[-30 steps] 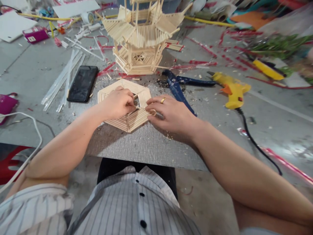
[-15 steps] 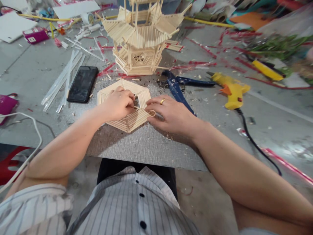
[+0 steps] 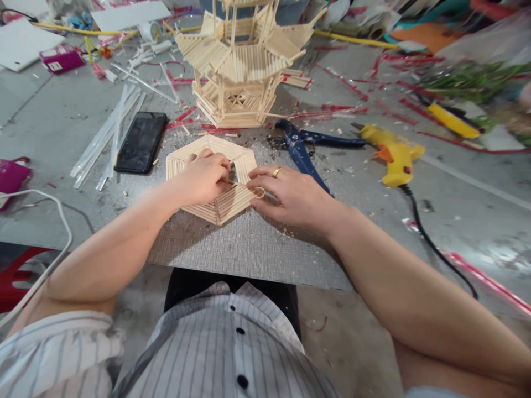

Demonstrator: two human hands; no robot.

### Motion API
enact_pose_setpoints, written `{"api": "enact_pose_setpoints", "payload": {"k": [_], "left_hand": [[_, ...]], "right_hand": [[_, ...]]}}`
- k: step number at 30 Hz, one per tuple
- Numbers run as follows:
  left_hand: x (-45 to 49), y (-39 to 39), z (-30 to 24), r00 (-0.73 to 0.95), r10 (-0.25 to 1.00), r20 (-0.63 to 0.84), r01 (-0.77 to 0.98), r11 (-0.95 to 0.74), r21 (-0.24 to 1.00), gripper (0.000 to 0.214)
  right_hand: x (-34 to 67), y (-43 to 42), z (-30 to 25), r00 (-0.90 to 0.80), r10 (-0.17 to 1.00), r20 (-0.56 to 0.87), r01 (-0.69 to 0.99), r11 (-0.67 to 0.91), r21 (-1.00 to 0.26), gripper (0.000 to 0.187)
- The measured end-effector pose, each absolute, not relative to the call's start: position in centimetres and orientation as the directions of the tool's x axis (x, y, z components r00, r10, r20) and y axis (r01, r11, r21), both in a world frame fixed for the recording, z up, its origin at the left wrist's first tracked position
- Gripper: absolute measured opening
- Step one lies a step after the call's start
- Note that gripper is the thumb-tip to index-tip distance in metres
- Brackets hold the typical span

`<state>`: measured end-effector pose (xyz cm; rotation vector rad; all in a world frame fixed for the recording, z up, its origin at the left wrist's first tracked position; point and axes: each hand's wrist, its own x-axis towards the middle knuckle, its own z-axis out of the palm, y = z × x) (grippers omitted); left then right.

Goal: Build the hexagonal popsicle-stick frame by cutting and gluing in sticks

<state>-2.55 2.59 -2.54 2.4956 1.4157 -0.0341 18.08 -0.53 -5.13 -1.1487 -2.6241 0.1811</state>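
A hexagonal panel (image 3: 219,207) made of rows of pale thin sticks lies flat near the table's front edge, with a gap by its middle. Over it, my left hand (image 3: 205,174) has its fingers curled in, pinching the end of a thin wooden stick (image 3: 239,184) beside the gap. My right hand (image 3: 286,193), wearing a ring, rests at the panel's right edge with thumb and fingers closed on the other end of that stick. A small rounded pale shape shows at the right fingertips; I cannot make out what it is. My fingers cover part of the panel.
Behind the panel stands a tiered stick pavilion (image 3: 236,110). A black phone (image 3: 141,142) and clear plastic strips (image 3: 105,135) lie to the left. Dark blue cutters (image 3: 301,152) and a yellow glue gun (image 3: 392,152) with a black cord are on the right, among red-and-clear wrapper scraps.
Almost nothing differs. Both hands keep their place on the panel and the stick; the whole view has shifted very slightly.
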Motion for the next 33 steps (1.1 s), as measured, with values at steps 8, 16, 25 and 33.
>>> {"api": "enact_pose_setpoints", "payload": {"k": [8,16,25,33], "left_hand": [[-2.20,2.28,-1.96,0.501,0.840,-0.208,0.862,-0.461,0.212,0.020],[-2.26,2.36,-2.24,0.504,0.839,-0.206,0.859,-0.462,0.220,0.022],[-2.60,2.61,-2.79,0.521,0.839,-0.159,0.844,-0.478,0.243,0.020],[-2.42,2.35,-2.29,0.491,0.848,-0.199,0.863,-0.441,0.248,0.018]], "right_hand": [[18.06,-0.35,-5.38,-0.654,0.725,0.215,0.687,0.689,-0.233,0.030],[18.08,-0.28,-5.47,-0.666,0.713,0.219,0.677,0.701,-0.223,0.029],[18.11,-0.39,-5.38,-0.650,0.727,0.221,0.684,0.686,-0.247,0.028],[18.33,-0.30,-4.63,-0.540,0.803,0.252,0.752,0.595,-0.284,0.025]]}}
